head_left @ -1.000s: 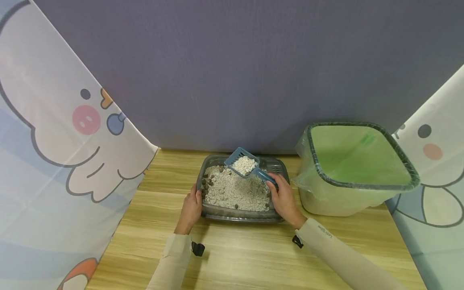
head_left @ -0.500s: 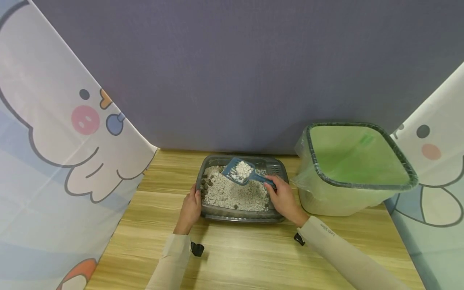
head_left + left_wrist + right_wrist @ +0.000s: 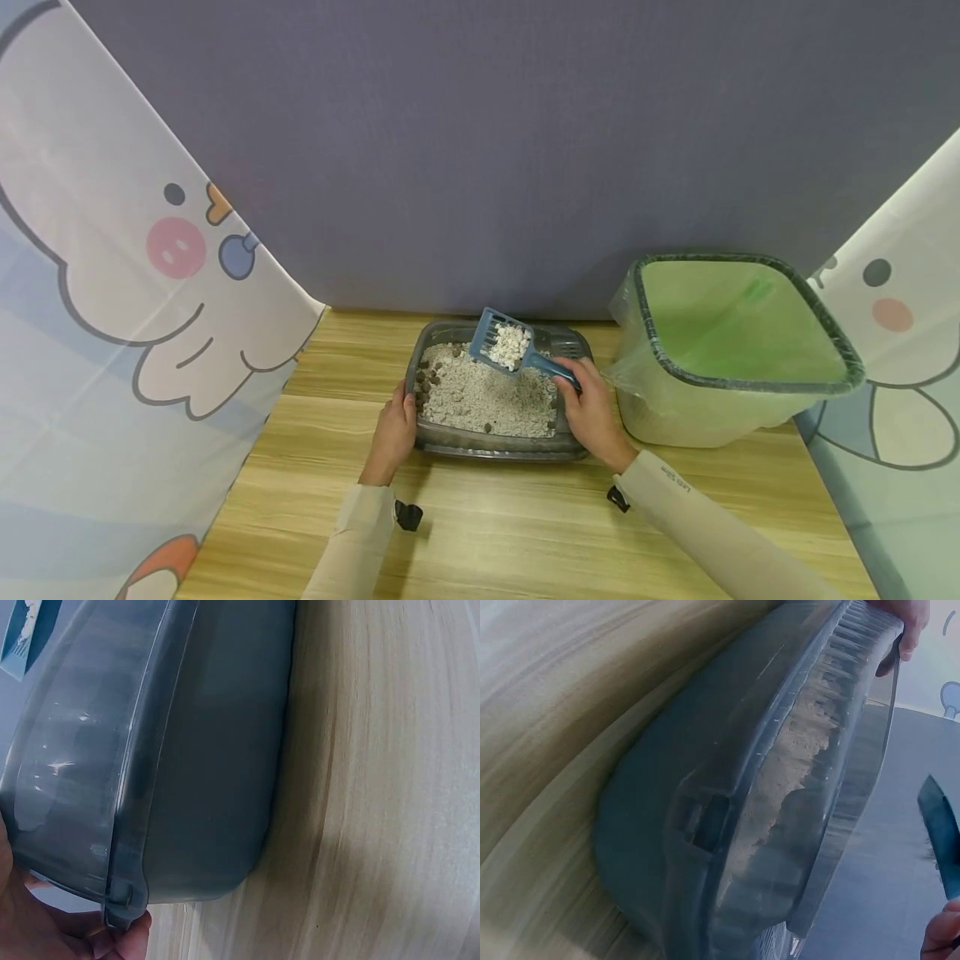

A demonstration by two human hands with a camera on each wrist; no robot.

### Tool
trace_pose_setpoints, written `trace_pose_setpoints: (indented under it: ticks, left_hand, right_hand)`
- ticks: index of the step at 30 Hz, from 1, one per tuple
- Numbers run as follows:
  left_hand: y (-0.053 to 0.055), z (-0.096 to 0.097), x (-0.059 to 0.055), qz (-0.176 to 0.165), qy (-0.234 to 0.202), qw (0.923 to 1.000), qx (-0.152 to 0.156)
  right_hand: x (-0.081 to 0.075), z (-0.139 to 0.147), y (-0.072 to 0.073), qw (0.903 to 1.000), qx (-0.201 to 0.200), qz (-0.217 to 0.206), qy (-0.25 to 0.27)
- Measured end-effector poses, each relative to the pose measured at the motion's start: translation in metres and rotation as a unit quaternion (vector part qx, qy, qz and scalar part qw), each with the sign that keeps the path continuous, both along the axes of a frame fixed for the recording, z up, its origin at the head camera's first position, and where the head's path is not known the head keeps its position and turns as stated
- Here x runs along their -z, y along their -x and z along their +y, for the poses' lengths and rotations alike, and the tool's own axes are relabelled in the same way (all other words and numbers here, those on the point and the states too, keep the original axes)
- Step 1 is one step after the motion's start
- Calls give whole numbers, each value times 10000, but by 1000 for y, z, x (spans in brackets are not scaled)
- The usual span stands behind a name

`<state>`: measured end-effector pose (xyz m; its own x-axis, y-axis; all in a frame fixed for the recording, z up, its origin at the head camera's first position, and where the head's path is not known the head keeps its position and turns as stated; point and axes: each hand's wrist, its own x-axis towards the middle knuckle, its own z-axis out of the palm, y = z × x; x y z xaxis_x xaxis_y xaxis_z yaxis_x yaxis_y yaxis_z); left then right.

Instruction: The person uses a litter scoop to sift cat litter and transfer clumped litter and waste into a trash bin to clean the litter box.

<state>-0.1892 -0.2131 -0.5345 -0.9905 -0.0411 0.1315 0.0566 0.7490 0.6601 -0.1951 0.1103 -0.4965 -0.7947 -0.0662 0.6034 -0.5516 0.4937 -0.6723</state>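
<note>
A grey litter box [image 3: 495, 447] holds pale litter [image 3: 480, 404], with several brown clumps [image 3: 423, 387] along its left side. My left hand [image 3: 392, 431] grips the box's left rim; in the left wrist view its fingers [image 3: 133, 939] curl round the edge. Above the litter, my right hand [image 3: 592, 414] holds a blue slotted litter scoop [image 3: 542, 362] by its handle. Pale lumps [image 3: 510, 345] lie in the scoop, and some slots show beside them. Only the scoop's edge and a bit of the right hand [image 3: 943, 930] appear in the right wrist view.
A bin [image 3: 690, 417] lined with a clear bag stands right of the litter box, its mouth open upward. Both sit on a wood-grain table [image 3: 517, 533]. A grey panel [image 3: 480, 158] rises behind, and printed cloth [image 3: 90, 275] hangs at the sides.
The scoop dipped lower and to the left, then rose again, tilting as it went. The litter in it has shifted and shrunk, baring more slots. The left hand stays on the rim.
</note>
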Motion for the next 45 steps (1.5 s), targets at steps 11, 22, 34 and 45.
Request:
trace_pose_setpoints:
  ticks: [11,22,34,45]
  left_hand:
    - [1,-1,3,29,-51,10000,-12]
    - [1,-1,1,-12,-113,9999,65]
    - [1,-2,4,109,-168,9998,45]
    - [0,-2,3,68,-183,9998,54]
  right_hand:
    - [-6,-5,-5,9978,371,-513,-203]
    - [-9,-6,-7,9964,250,-734,-329]
    - [-38,-5,-11,9999,109,-7,-19]
    - [-53,0,-16,9990,321,310,68]
